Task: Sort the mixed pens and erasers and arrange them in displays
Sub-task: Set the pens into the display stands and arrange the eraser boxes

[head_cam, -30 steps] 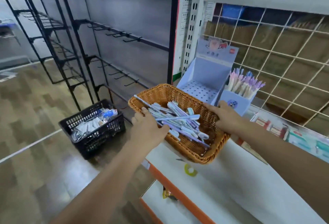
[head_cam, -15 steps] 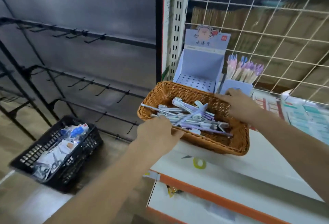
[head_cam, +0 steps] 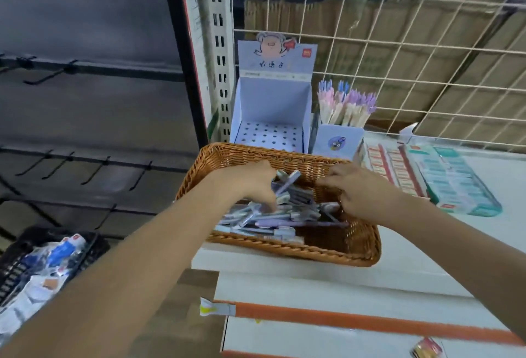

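Pens (head_cam: 273, 216) lie mostly left-to-right in the basket (head_cam: 284, 156), a few slanting

Pens (head_cam: 284, 216) lie in the basket (head_cam: 284, 255) beneath the fingers (head_cam: 333, 182); beyond the fingers stands the display box (head_cam: 270, 101), with eraser trays (head_cam: 444, 175) to their right.

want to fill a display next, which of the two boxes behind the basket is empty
The taller left box with the pig header: its holed tray is bare. The shorter right box is packed with upright pens.
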